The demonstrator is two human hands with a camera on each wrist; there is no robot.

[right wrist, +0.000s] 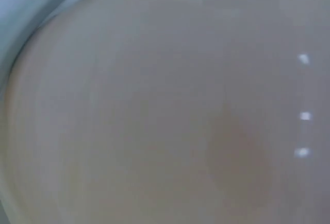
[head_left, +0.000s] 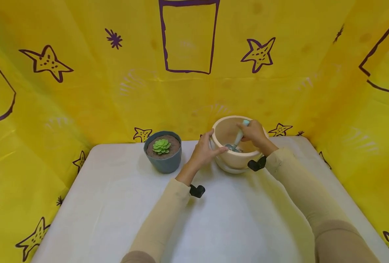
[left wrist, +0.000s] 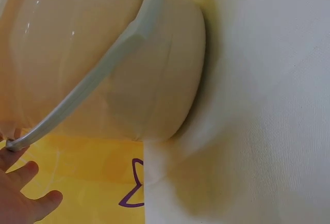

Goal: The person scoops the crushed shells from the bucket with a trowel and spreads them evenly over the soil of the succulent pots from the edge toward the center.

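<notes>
A cream bucket (head_left: 232, 159) stands at the back of the white table, its pale carrying handle (left wrist: 95, 77) hanging down its side. My left hand (head_left: 203, 149) rests against the bucket's left rim, its thumb stretched along the front edge and its fingers spread beside the wall. With my right hand (head_left: 255, 132) I grip the pale blue-green handle of a small trowel (head_left: 238, 137). The trowel slants down inside the bucket, and its grey-blue blade is partly hidden by the rim. In the right wrist view only the bucket's wall (right wrist: 154, 105) and part of its handle show.
Left of the bucket stands a blue-grey flowerpot (head_left: 165, 163) with brown soil-like fill and a green succulent (head_left: 161, 146). A yellow curtain (head_left: 187, 98) with purple drawings hangs close behind and at both sides of the white tabletop (head_left: 115, 193).
</notes>
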